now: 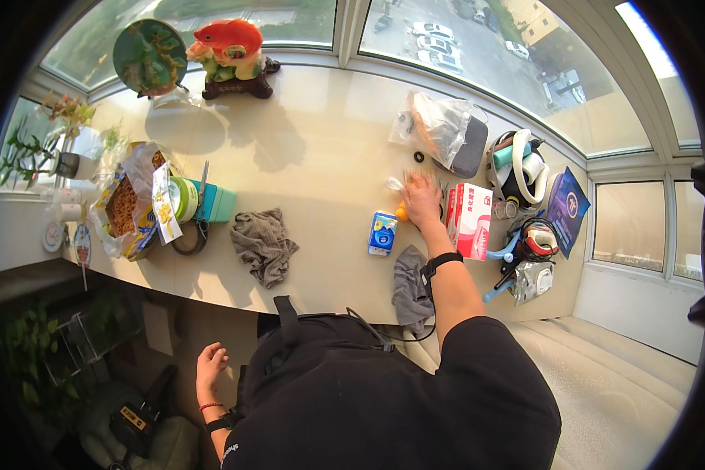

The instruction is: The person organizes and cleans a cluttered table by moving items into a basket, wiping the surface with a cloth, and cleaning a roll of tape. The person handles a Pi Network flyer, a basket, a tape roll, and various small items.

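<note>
My right hand [421,198] reaches palm down onto small items at the right of the light tabletop [329,247]. A bit of orange [401,211] shows at its edge, and thin pale sticks [421,175] lie by the fingertips; whether the fingers grip anything is hidden. A blue tissue pack [382,233] lies just left of the wrist, and a red and white box [471,221] stands to the right. A grey cloth [411,288] is beside the forearm. My left hand [212,359] hangs below the table's front edge, fingers slightly curled, holding nothing.
A brown crumpled cloth [264,247] lies left of centre. Further left are scissors [203,188], a green tape roll [183,200] and a snack bag [126,202]. A red fish ornament [229,44] stands by the window. A white basket [540,182] and coiled cables [529,235] crowd the right.
</note>
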Tool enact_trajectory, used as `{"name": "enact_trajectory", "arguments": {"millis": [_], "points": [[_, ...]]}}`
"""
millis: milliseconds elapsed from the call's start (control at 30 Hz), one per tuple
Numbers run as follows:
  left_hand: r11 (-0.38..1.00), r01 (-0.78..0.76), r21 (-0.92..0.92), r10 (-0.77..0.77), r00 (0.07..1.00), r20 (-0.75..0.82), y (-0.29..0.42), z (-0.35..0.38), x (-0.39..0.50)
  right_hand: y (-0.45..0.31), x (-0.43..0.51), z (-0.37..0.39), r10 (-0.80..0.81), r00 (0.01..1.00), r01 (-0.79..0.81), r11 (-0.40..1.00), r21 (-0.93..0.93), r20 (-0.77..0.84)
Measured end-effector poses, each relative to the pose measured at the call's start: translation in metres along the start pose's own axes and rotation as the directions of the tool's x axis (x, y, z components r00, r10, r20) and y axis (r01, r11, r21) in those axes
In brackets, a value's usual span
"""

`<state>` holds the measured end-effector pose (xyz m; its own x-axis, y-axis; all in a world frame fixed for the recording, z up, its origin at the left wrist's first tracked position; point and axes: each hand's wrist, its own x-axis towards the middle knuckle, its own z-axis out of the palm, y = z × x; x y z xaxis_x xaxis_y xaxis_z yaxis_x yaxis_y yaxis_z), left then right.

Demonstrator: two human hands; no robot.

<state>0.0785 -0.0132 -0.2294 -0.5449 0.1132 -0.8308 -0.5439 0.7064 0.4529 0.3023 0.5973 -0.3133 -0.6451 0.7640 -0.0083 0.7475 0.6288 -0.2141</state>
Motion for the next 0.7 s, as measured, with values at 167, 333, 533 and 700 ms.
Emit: {"name": "enact_trajectory", "arguments": {"millis": [167,333,533,700], "points": [[1.000,-0.021,0.007,0.021,1.000,0.002,0.002,-0.001,-0.002,0.027,0.016,-0.013,0.138,0.990,-0.141,0.980,0.138,0.031],[1.000,-0.018,0.016,0.018,1.000,-0.025,-0.001,-0.001,-0.006,0.036,0.012,-0.025,0.360,0.913,-0.350,0.933,-0.084,0.193],[1.000,0.004,0.025,-0.004,1.000,0.003,-0.008,0.004,-0.010,0.014,0.041,-0.025,0.134,0.990,-0.132,0.991,-0.032,0.053],[1.000,0.000,0.013,0.000,1.000,-0.016,-0.005,-0.002,-0.010,0.001,0.063,-0.019,0.106,0.973,-0.115,0.993,0.033,0.206]]}}
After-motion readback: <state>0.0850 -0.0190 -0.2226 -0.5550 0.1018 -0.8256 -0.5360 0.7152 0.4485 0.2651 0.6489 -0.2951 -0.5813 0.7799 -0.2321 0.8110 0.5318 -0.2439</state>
